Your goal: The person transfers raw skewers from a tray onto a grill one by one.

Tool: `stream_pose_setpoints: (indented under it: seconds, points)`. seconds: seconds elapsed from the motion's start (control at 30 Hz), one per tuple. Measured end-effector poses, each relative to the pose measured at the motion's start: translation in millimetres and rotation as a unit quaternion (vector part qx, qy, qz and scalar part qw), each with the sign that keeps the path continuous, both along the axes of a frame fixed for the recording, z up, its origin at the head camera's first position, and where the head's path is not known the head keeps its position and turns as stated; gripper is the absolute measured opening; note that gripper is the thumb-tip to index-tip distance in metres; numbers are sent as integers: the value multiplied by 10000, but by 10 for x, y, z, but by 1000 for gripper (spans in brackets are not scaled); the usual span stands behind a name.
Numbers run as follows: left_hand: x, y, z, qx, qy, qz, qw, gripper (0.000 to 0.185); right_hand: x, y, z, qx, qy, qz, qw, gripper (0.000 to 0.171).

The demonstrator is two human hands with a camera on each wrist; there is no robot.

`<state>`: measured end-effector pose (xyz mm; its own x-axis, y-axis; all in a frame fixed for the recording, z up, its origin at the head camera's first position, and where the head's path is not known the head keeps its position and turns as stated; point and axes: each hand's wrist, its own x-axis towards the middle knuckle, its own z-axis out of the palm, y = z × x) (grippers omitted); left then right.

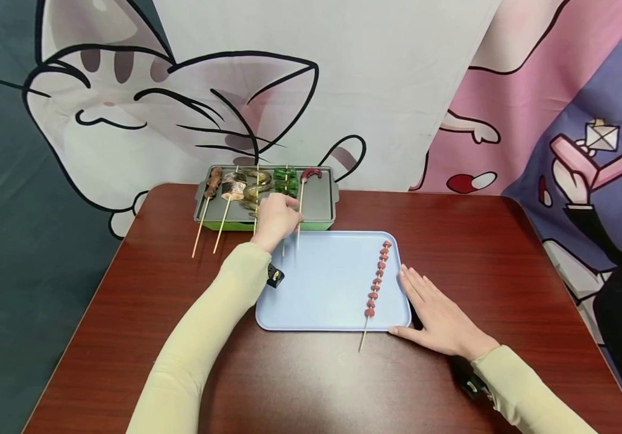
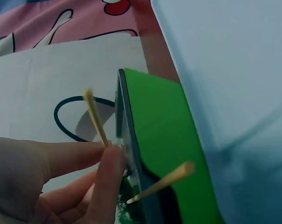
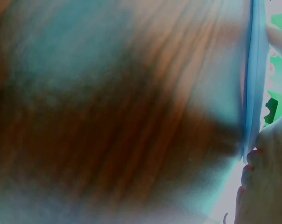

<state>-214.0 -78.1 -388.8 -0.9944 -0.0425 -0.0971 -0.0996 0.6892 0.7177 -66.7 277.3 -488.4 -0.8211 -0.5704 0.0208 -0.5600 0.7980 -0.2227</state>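
My left hand point(image 1: 276, 218) is over the front of the green grill box with a grey top point(image 1: 319, 208). Its thumb and finger pinch the wooden stick point(image 2: 96, 116) of a skewer with a dark red curled piece point(image 1: 311, 173) at its far end. Just left of that lies a skewer of green pieces point(image 1: 286, 181), its stick end point(image 2: 169, 181) jutting past the grill's edge. My right hand point(image 1: 443, 319), fingers straight, rests against the right edge of the light blue tray point(image 1: 316, 283). On the tray is a skewer of small reddish pieces point(image 1: 376, 283), its stick overhanging the front rim.
Farther left on the grill lie a brown meat skewer point(image 1: 213, 182), a skewer with a thick pale roll point(image 1: 233, 185) and one with greenish-brown curled pieces point(image 1: 257, 178), partly behind my hand. A printed cloth point(image 1: 387, 90) hangs behind the brown wooden table point(image 1: 143, 289).
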Motion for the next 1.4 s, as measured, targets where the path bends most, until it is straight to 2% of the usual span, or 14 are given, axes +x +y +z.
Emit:
stream_pose_setpoints:
  seconds: [0.13,0.27,0.4,0.57,0.77,1.0,1.27,1.4]
  points:
    - [78,-11,79,-221,612,-59,9979,34,2,-2,5,-12,-4,6,10000,110]
    - [228,25,205,-54,981,-315,9947,33,0,1,7,-7,-24,0,10000,110]
    - [416,89,282,224,947,-728,9926,35,-11,5,7,9,-33,-4,10000,110]
    - [647,152,259,531,731,-1152,9892,40,-20,1,10,34,-84,-21,10000,110]
    - [916,228,131,1014,271,-1571,9820,37,-21,-2,19,61,-94,-39,9999,111]
    - [1166,283,-107,1195,-156,-2023,9719,37,-20,-5,11,98,-43,-36,9999,112]
    - [1411,351,-396,1660,-615,-2281,9574,41,-6,-8,-1,4,178,58,9998,110]
    - [1518,397,-498,1841,-851,-2378,9499,42,-10,-6,-2,28,259,60,9996,110]
